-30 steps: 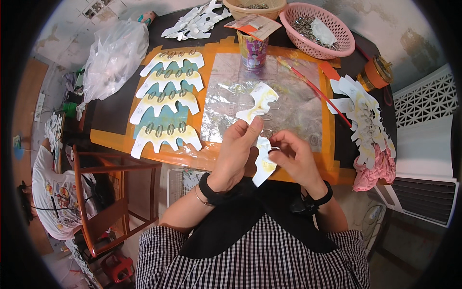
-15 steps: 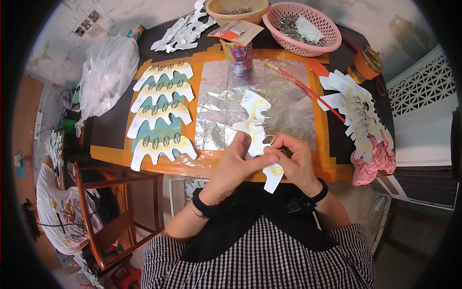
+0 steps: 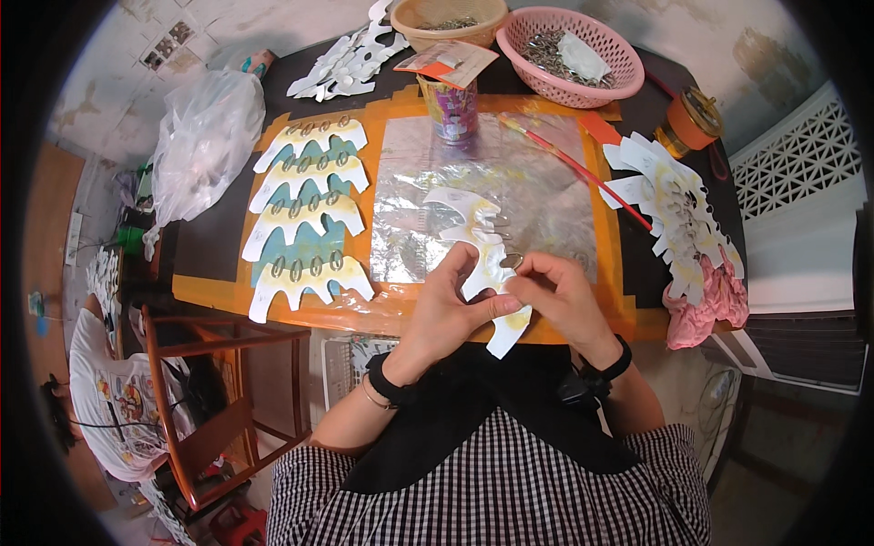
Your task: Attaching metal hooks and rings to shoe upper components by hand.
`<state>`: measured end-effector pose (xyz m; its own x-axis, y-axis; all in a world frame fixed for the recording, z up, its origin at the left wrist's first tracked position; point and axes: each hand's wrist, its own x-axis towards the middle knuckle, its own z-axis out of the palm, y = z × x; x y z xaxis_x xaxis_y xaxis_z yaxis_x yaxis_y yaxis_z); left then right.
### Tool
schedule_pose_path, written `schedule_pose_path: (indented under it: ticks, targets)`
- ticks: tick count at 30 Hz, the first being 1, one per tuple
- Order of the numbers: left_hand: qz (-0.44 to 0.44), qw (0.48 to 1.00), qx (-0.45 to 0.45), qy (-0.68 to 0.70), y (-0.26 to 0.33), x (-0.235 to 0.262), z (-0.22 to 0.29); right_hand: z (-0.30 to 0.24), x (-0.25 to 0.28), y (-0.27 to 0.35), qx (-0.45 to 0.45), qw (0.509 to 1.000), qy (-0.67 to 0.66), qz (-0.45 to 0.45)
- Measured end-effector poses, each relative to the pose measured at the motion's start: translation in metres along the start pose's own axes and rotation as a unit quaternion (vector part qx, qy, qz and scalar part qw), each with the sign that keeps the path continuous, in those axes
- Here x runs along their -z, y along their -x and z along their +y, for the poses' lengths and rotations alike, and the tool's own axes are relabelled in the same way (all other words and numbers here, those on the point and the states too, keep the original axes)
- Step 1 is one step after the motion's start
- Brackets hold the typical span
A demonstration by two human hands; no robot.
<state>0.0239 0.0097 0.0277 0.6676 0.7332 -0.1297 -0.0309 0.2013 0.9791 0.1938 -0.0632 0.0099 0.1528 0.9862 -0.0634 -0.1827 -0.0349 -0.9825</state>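
A white scalloped cut-out piece (image 3: 462,204), smeared with yellow, is held near the table's front edge. My left hand (image 3: 437,314) is closed on its left side, thumb across the lower part. My right hand (image 3: 566,302) pinches the piece's right edge, fingertips close to the left thumb. An oval metal ring (image 3: 513,260) stands out from that edge just above the right fingers, and more rings show higher up. What else the right fingertips may hold is hidden. To the left, several similar white pieces (image 3: 305,221) lie in a column, each bearing metal rings.
A plastic-covered sheet (image 3: 410,218) with orange tape borders lies under my hands. Behind it stand a patterned cup (image 3: 452,114), a pink basket (image 3: 628,89) and a beige basket (image 3: 414,35) of metal parts. A red stick (image 3: 583,171) and stacked white pieces (image 3: 651,177) lie right.
The upper end of the held piece has tilted left and downward, and its lower end has shifted slightly left. Both hands keep their hold, with the right fingers a little changed.
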Motion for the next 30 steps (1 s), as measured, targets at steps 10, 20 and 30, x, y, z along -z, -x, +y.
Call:
schedule_pose_path:
  ticks: [10,20,30]
  targets:
    - [0.001,1.000,0.017,-0.016,0.005,0.003,-0.017,-0.005,-0.012,0.001,0.027,0.997,0.070,0.024]
    - [0.028,0.998,0.020,0.045,0.000,-0.001,-0.007,-0.005,0.000,-0.002,0.094,0.966,0.237,0.046]
    - [0.062,0.997,-0.035,0.005,0.004,0.000,-0.024,0.004,-0.014,0.000,0.046,0.994,0.100,0.028]
